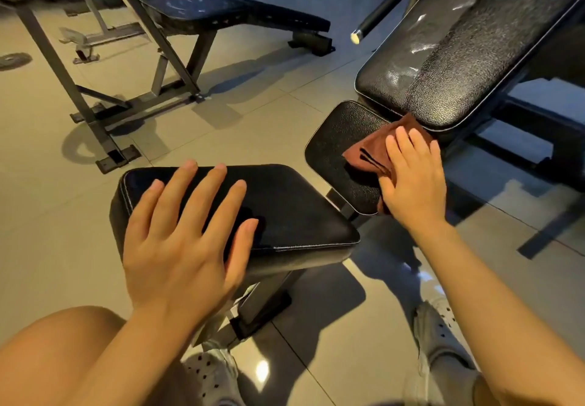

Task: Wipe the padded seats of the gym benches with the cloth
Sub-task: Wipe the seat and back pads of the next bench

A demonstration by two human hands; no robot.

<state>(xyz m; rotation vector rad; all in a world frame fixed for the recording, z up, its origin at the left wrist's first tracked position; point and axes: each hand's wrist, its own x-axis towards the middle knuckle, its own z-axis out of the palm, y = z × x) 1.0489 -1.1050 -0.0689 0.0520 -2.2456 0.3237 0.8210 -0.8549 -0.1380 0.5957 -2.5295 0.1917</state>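
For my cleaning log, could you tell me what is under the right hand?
The brown cloth lies folded under the right hand, on the small seat pad. The pad beneath the cloth and palm is covered.

Gray tiled floor (pixel 253 114) carries the black benches. Small seat pad (pixel 345 152) has a folded brown cloth (pixel 367 152) by its far right edge; the near pad (pixel 285 203) sits just beside it.

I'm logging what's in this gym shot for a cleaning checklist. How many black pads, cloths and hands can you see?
Black pads: 5, namely near flat pad, small seat pad, inclined back pad, far bench seat pad and its back pad
Cloths: 1, brown cloth
Hands: 2, left hand, right hand
Total: 8
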